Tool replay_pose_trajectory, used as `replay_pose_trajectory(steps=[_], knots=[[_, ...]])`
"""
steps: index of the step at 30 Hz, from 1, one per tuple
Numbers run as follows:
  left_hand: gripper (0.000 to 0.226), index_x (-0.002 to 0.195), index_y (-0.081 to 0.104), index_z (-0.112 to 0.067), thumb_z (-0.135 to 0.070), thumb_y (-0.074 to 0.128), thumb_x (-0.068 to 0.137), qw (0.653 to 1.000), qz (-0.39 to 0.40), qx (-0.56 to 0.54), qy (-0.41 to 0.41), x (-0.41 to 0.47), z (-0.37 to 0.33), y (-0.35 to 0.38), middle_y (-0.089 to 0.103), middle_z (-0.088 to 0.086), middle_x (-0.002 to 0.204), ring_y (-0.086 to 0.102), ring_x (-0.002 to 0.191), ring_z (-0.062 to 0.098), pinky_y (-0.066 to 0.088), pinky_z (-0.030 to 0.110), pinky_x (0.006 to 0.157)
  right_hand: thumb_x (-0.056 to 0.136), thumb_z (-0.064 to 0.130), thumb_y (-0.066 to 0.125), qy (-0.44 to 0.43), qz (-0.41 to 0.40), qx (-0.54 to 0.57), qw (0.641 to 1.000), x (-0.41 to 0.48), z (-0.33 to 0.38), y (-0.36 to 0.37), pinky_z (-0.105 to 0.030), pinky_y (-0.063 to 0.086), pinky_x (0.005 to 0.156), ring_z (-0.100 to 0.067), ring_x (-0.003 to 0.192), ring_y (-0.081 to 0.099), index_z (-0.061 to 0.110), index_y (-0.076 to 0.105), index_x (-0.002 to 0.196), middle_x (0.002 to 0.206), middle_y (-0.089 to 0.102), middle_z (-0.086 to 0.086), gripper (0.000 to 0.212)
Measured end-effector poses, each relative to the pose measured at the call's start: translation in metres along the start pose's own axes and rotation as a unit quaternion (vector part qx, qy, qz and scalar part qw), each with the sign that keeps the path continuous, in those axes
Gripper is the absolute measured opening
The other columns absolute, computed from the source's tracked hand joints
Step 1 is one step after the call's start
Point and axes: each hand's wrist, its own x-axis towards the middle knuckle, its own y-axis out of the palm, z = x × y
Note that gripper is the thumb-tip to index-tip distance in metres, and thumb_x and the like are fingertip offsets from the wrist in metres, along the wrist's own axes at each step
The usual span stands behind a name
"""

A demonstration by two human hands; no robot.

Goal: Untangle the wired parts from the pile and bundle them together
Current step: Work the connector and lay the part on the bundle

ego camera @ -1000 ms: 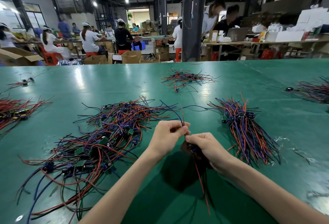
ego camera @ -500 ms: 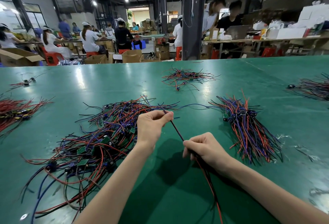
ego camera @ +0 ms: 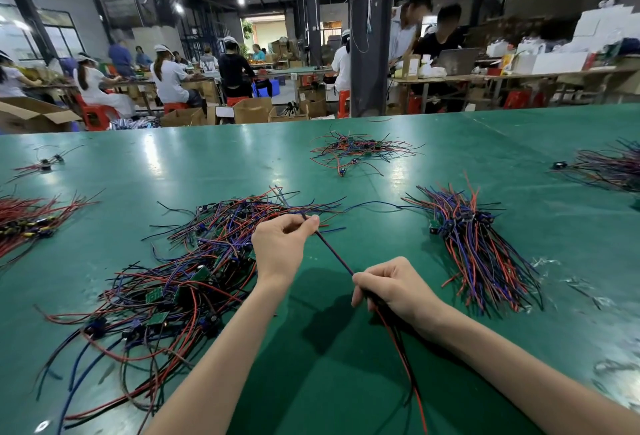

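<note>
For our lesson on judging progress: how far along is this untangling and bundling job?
Done: one bundle lies gathered on the right of the table. In hand: the left hand and right hand each pinch a strand pulled straight between them, its tail trailing toward the camera. Left: the pile on the left is large and tangled, so most of the job likely remains.

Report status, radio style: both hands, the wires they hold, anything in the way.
Left hand pinches, right hand grips the wire strand, taut between them. Tangled pile close by left hand, sorted bundle apart on the right.
</note>
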Motion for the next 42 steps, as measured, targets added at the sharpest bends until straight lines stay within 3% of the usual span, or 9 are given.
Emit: replay_pose_trajectory(steps=[4,7,9,13,15,18,21,28,42], knots=[[0.028,0.054,0.071,-0.018,-0.022,0.074,0.081,0.991,0.029,-0.085,-0.104,-0.001,0.003,0.001,0.054,0.007,0.059,0.036,0.051,0.010,0.035,0.024,0.056,0.088,0.010,0.056,-0.005,0.008,-0.009,1.000,-0.002,0.000,0.001,-0.016,0.031,0.041,-0.007,0.037,0.036,0.014,0.069,0.050,0.040,0.048,0.001,0.040],[0.026,0.060,0.073,-0.016,-0.022,0.070,0.085,0.990,0.030,-0.092,-0.103,-0.001,0.005,0.002,0.057,-0.005,0.052,0.038,0.047,0.004,0.036,0.017,0.052,0.088,0.010,0.057,-0.008,0.012,-0.008,1.000,-0.002,0.000,0.001,-0.016,0.031,0.041,-0.007,0.036,0.036,0.013,0.069,0.050,0.040,0.047,0.001,0.040],[0.029,0.059,0.069,-0.014,-0.023,0.068,0.087,1.000,0.009,0.017,0.005,-0.001,0.007,0.000,0.054,-0.009,0.047,0.038,0.048,0.005,0.035,0.020,0.052,0.088,0.010,0.057,-0.006,0.014,-0.002,1.000,-0.002,0.000,0.001,-0.017,0.031,0.040,-0.008,0.036,0.035,0.013,0.068,0.050,0.040,0.047,0.000,0.040],[0.030,0.061,0.062,-0.003,-0.016,0.068,0.087,0.928,-0.045,0.246,0.276,-0.002,0.013,-0.001,0.057,0.007,0.055,0.042,0.060,0.020,0.034,0.031,0.059,0.089,0.011,0.056,-0.003,0.019,0.003,1.000,-0.001,-0.002,0.001,-0.016,0.031,0.040,-0.008,0.035,0.036,0.012,0.069,0.051,0.040,0.046,-0.001,0.040],[0.030,0.063,0.066,-0.004,-0.021,0.067,0.088,0.957,-0.045,0.198,0.207,0.000,0.014,0.001,0.059,0.004,0.054,0.046,0.057,0.016,0.033,0.026,0.057,0.090,0.011,0.056,-0.002,0.010,0.016,1.000,0.001,-0.004,0.000,-0.016,0.032,0.040,-0.006,0.035,0.037,0.012,0.069,0.051,0.040,0.047,-0.001,0.041],[0.026,0.068,0.068,-0.012,-0.026,0.064,0.090,0.999,0.011,-0.013,-0.043,-0.002,0.012,0.005,0.058,-0.001,0.059,0.042,0.053,0.007,0.035,0.019,0.056,0.091,0.013,0.056,-0.005,-0.011,0.039,0.999,0.003,-0.007,0.002,-0.015,0.034,0.040,-0.005,0.036,0.040,0.014,0.070,0.052,0.043,0.050,0.000,0.042],[0.018,0.081,0.063,-0.010,-0.025,0.061,0.091,0.949,0.099,-0.207,-0.215,-0.009,0.005,0.013,0.066,0.003,0.074,0.047,0.058,0.008,0.047,0.018,0.057,0.092,0.015,0.057,-0.014,-0.040,0.056,0.997,0.006,-0.009,0.003,-0.014,0.034,0.042,-0.004,0.039,0.042,0.015,0.072,0.054,0.045,0.054,0.001,0.041],[0.011,0.091,0.068,-0.006,-0.011,0.058,0.091,0.909,0.293,-0.207,-0.211,-0.035,-0.006,0.025,0.069,-0.003,0.071,0.060,0.061,0.006,0.052,0.017,0.062,0.093,0.018,0.056,-0.012,-0.091,0.107,0.990,0.012,-0.015,0.004,-0.015,0.027,0.041,-0.004,0.037,0.035,0.001,0.063,0.060,0.046,0.052,-0.001,0.037],[0.009,0.072,0.069,-0.009,-0.011,0.070,0.081,0.921,0.246,-0.193,-0.230,-0.035,-0.007,0.023,0.066,-0.002,0.060,0.048,0.048,0.008,0.041,0.019,0.054,0.093,0.019,0.056,-0.030,-0.066,0.069,0.995,0.012,-0.015,0.005,-0.017,0.028,0.044,-0.006,0.041,0.036,0.015,0.069,0.053,0.050,0.049,-0.004,0.042]])
